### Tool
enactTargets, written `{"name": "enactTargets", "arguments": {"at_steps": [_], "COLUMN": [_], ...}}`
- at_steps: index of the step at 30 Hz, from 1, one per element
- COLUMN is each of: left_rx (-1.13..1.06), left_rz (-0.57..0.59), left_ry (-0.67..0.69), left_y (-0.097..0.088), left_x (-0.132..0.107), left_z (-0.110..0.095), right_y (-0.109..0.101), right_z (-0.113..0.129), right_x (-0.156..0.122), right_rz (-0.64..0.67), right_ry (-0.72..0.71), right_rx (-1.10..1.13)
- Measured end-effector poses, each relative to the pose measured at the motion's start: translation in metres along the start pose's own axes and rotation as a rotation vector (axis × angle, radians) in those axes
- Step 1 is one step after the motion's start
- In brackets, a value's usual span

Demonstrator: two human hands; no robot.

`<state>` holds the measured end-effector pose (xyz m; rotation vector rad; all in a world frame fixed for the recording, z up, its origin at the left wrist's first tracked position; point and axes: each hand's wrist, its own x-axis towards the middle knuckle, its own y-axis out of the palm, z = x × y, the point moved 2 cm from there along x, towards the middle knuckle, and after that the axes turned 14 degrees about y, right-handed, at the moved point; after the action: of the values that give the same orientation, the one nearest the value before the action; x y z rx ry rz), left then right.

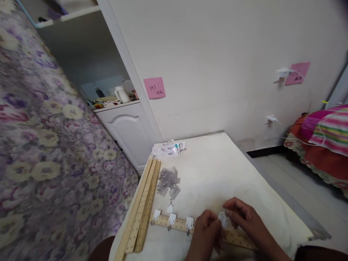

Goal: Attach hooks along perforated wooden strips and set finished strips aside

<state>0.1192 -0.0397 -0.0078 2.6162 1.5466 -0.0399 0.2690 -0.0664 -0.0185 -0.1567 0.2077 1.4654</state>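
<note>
A small round white hook point(223, 220) is held above a perforated wooden strip point(239, 240). My left hand point(207, 231) pinches its left edge between thumb and finger. On the other side, my right hand point(243, 217) has thumb and fingertips closed at its right edge, by what looks like the metal part. Along the strip sit several white hooks, among them a left one point(157, 215), a middle one point(172, 219) and one beside my left hand point(189, 223), their metal ends pointing toward me. A loose white hook point(170, 207) lies just behind the strip.
Several perforated wooden strips point(143, 208) lie along the table's left edge. Clear square hooks point(168, 179) form a pile beside them. Flat packages point(168, 150) lie at the back of the white table point(217, 163). A floral curtain point(54, 145) hangs left; a bed point(323, 137) stands right.
</note>
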Motion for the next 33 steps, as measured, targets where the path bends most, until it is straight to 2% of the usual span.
{"name": "enactTargets", "arguments": {"at_steps": [4,8,11,14,18,24,28,30,33], "left_rx": [-0.004,0.046,0.213,0.479,0.789,1.065,1.122,1.089,0.972], "left_rz": [-0.012,-0.039,-0.047,-0.028,0.086,0.3,0.356,0.335,0.242], "left_ry": [-0.027,0.025,0.112,0.235,0.36,0.399,0.463,0.46,0.452], "left_y": [0.002,-0.003,-0.01,-0.016,-0.02,-0.018,-0.01,-0.007,-0.006], "left_x": [-0.002,-0.003,-0.005,-0.006,-0.004,0.001,0.002,0.003,0.001], "left_z": [0.0,0.002,0.001,-0.008,-0.026,-0.039,-0.041,-0.042,-0.045], "right_y": [-0.004,-0.004,-0.004,0.0,0.002,-0.001,0.001,0.001,-0.004], "right_z": [0.007,0.012,0.01,0.004,-0.003,0.002,0.006,0.007,0.002], "right_x": [-0.004,-0.009,-0.008,-0.004,0.0,-0.005,-0.009,-0.01,-0.008], "right_rz": [0.046,0.127,0.161,0.161,0.132,0.061,0.088,0.096,0.104], "right_ry": [-0.007,-0.013,-0.028,-0.012,0.049,-0.026,-0.001,0.009,0.066], "right_rx": [-0.01,-0.03,-0.048,-0.071,-0.115,-0.271,-0.211,-0.181,-0.157]}}
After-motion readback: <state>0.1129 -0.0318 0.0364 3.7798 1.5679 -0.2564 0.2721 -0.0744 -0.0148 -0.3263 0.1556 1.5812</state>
